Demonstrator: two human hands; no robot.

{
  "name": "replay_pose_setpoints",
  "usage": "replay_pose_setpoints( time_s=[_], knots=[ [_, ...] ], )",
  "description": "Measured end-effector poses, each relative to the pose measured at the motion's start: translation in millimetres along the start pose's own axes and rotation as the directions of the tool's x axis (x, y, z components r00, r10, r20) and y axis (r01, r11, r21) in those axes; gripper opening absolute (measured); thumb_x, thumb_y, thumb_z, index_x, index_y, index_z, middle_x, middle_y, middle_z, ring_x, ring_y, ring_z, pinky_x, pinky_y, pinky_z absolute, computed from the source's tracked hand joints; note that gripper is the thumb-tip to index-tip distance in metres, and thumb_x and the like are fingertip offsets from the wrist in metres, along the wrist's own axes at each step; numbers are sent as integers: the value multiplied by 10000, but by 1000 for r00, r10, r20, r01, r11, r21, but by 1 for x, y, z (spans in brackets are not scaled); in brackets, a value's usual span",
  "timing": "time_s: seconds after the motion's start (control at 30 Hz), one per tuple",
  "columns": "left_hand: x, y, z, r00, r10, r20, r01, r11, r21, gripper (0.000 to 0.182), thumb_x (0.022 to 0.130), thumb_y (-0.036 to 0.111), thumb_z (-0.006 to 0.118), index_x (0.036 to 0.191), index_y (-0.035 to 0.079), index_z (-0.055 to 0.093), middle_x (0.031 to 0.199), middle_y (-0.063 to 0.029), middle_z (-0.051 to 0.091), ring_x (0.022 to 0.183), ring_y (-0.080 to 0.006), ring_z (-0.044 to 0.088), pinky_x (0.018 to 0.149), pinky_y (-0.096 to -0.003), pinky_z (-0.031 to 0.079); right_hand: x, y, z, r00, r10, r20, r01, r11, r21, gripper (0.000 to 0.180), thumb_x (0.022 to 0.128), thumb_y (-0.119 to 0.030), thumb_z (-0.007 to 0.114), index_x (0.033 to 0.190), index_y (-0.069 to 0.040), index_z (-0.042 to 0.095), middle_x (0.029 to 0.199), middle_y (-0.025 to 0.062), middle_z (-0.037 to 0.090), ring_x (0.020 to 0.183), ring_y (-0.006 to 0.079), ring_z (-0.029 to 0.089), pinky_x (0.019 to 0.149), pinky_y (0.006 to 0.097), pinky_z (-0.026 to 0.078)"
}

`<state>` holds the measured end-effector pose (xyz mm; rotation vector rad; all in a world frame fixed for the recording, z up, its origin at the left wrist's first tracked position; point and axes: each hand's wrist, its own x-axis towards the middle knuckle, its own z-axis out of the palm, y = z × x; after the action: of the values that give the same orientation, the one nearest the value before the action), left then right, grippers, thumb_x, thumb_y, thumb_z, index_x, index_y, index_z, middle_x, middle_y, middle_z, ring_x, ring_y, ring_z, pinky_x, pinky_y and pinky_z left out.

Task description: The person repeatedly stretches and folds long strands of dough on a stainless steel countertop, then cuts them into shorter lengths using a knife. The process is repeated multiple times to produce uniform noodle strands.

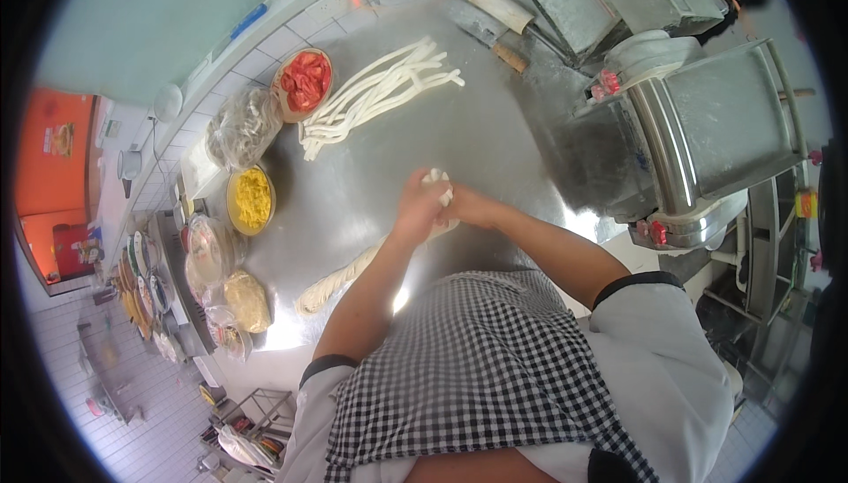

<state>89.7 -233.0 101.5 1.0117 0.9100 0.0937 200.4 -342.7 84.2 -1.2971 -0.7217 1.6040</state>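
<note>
Both my hands are together over the steel worktop (318,218), just in front of my checked apron. My left hand (416,203) and my right hand (467,206) are closed around a bunched end of pale dough (438,181), part of which shows between the fingers. A twisted rope of dough (338,283) lies on the worktop and passes behind my left forearm. More dough is visible just below the hands, but whether it joins the rope is hidden. Beyond the hands, several long white dough strips (341,125) lie side by side.
At left stand a bowl of cut tomatoes (305,80), a bowl of yellow scrambled egg (253,198) and bagged items (244,126). A rolling pin (498,7) and a wooden-handled cleaver (509,57) lie at the back. A metal dough-rolling machine (669,145) stands at right.
</note>
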Motion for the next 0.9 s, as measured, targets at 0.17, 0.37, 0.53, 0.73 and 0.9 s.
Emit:
replay_pose_setpoints(
  time_s=[0.17, 0.37, 0.53, 0.73, 0.9],
  knots=[
    [14, 0, 8, 990, 138, 2, -127, 909, 398, 319, 875, 109, 664, 1150, 12, 536, 924, -159, 645, 714, -247, 666, 564, -354, 529, 25, 29, -6, 993, 114, -9, -109, 925, -364, 452, 804, -68, 730, 1225, -7, 576, 1138, 151, 634, 1037, 228, 634, 842, 363, 517],
    [-6, 46, 91, 881, 425, 207, -383, 387, 839, 303, 879, 190, 643, 1131, 31, 584, 1028, -252, 666, 907, -427, 661, 824, -488, 522, 35, 91, 18, 798, -601, 55, 521, 641, -564, 347, 886, -102, 683, 1211, -18, 593, 1150, 126, 640, 1060, 231, 629, 880, 383, 503],
    [21, 98, 151, 899, 276, 340, -414, 789, 454, 379, 946, 219, 625, 1292, 76, 572, 1097, -185, 663, 1011, -265, 676, 861, -362, 520, 18, 83, 7, 830, -533, -165, 480, 832, -277, 304, 899, -62, 617, 1201, -34, 630, 1187, 130, 656, 1120, 222, 603, 989, 393, 466],
    [56, 57, -37, 903, 255, 346, -405, 238, 883, 568, 954, 232, 638, 1466, 94, 435, 1344, -223, 560, 1152, -373, 602, 944, -436, 509, -31, 65, -136, 688, -87, -721, -163, 949, -271, 163, 937, -153, 624, 1023, -36, 698, 836, 93, 705, 749, 238, 668, 718, 336, 534],
    [-49, -62, -214, 890, 455, 6, -102, 186, 977, 628, 874, 272, 714, 1425, 86, 476, 1421, -204, 502, 1315, -412, 445, 1108, -507, 365, 19, 14, -206, 303, -644, -702, -227, 667, -710, 187, 922, -163, 591, 995, -7, 663, 945, 228, 670, 910, 425, 642, 803, 505, 507]
  ],
)
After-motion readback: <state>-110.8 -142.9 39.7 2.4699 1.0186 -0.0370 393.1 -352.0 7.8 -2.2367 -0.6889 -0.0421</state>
